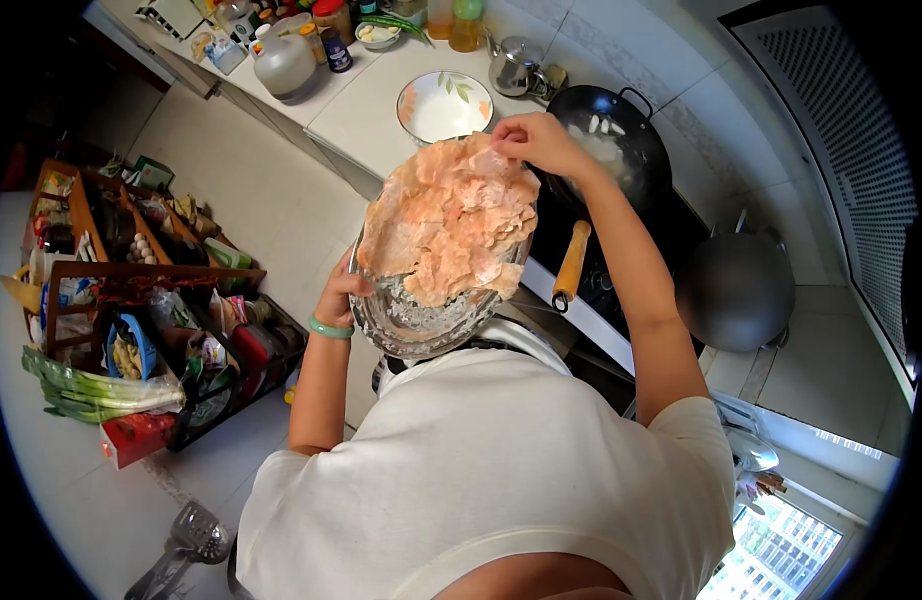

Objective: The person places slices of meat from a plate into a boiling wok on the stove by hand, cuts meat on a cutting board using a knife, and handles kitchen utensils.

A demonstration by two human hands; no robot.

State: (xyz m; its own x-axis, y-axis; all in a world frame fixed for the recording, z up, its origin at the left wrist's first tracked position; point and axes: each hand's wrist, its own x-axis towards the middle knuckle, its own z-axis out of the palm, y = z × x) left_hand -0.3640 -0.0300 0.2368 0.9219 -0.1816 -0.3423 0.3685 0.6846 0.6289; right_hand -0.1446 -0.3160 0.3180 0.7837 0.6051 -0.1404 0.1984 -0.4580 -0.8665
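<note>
My left hand (339, 296), with a green bangle at the wrist, grips the left rim of a round metal tray (401, 325). Thin pale-pink slices that look like raw meat (446, 225) cover most of the tray, and whitish powder shows on its bare lower part. At the tray's upper right, my right hand (541, 142) is closed in a pinch on the edge of one slice. Just beyond that hand stands a black wok (621, 165) on the stove, with white pieces in cloudy liquid. Its wooden handle (573, 258) points toward me.
A patterned white bowl (444, 105) sits on the counter behind the tray, near a metal kettle (518, 67). Bottles and a white jug (284, 64) stand farther left. A dark round pan (738, 290) is at right. A crowded food rack (151, 280) occupies the floor at left.
</note>
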